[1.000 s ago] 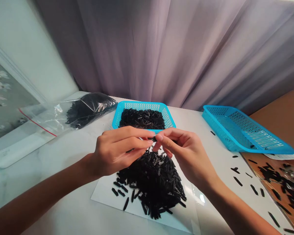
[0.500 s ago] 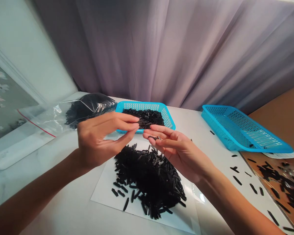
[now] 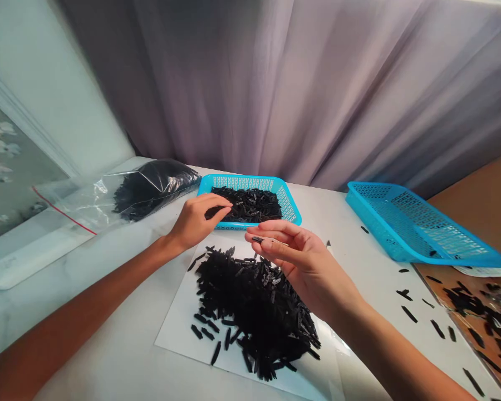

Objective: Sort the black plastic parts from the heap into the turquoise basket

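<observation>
My left hand (image 3: 198, 220) is at the left side of the blue basket (image 3: 294, 211), its thumb and fingers curved close together over the black pieces (image 3: 254, 205) inside; whether it grips one is too small to tell. Just right of it, in front of the basket, my right hand (image 3: 294, 245) holds a small black piece (image 3: 258, 240) between thumb and fingers. Below both hands a large heap of black pieces (image 3: 254, 312) lies on a white sheet (image 3: 179, 334).
A clear bag (image 3: 154, 186) of black pieces with a red seal lies at the left. At the right a second blue basket (image 3: 417, 223) sits tilted. Loose black pieces (image 3: 409, 314) are scattered near the table's right edge, with more on a brown surface (image 3: 463, 195).
My left hand has moved away from my right hand, up and forward to the basket. My right hand's fingers have curled more around the small piece.
</observation>
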A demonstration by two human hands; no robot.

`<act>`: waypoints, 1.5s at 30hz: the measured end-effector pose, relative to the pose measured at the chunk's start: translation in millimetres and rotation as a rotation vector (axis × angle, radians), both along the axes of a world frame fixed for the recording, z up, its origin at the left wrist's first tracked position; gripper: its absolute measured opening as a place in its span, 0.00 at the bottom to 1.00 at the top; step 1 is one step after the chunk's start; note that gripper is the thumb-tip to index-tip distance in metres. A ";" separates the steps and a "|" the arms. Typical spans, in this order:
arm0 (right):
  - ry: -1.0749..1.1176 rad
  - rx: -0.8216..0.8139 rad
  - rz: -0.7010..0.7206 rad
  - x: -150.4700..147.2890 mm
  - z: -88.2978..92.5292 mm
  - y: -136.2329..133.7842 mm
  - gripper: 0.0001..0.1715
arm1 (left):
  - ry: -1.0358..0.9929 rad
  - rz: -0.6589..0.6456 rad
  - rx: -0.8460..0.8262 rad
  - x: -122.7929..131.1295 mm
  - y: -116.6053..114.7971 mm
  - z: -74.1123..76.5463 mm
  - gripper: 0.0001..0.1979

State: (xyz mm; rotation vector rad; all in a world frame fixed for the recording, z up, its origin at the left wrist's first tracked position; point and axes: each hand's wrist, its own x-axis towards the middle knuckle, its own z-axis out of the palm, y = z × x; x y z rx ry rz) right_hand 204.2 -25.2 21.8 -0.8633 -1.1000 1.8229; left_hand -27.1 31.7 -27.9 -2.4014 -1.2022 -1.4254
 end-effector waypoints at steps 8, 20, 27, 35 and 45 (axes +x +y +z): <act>0.008 0.149 -0.009 -1.3 1.7 -4.0 0.13 | -0.011 -0.253 0.104 29.2 -51.9 45.6 0.03; 0.219 -0.154 0.016 2.8 6.2 -5.5 0.09 | -0.002 -0.216 0.181 29.5 -58.8 56.6 0.03; 0.291 -0.326 -0.014 2.1 11.1 -7.2 0.19 | 0.019 -0.194 0.179 29.5 -60.5 56.9 0.04; 0.327 -0.256 0.053 2.0 12.9 -10.3 0.27 | 0.002 -0.210 0.082 29.1 -57.4 52.9 0.04; 0.324 -0.299 0.034 0.5 13.1 -12.5 0.29 | 0.148 -0.180 0.055 33.2 -63.8 53.4 0.07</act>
